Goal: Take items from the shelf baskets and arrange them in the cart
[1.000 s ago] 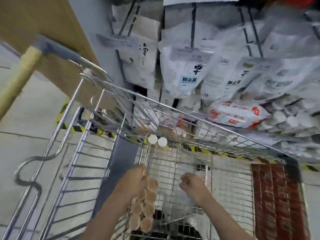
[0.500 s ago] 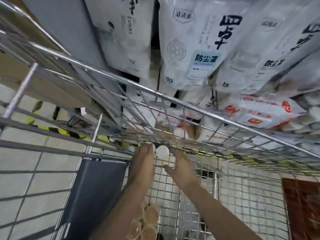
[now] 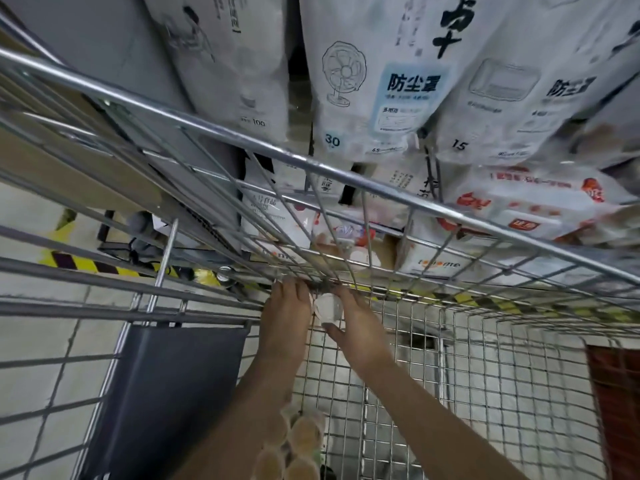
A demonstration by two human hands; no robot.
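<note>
Two hands [image 3: 287, 315] [image 3: 356, 327] around a round white cap [image 3: 328, 306] against steel mesh cart [image 3: 485, 375]

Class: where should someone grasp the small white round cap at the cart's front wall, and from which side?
Grip the white cap by its round rim, pinching across it from left and right. The left hand and right hand already flank it; the cart mesh blocks approach from behind.

Both hands, left hand [image 3: 284, 317] and right hand [image 3: 356, 323], flank a small white round item [image 3: 328, 307], seemingly touching it, at the cart [image 3: 346, 174]'s far wire wall.
</note>
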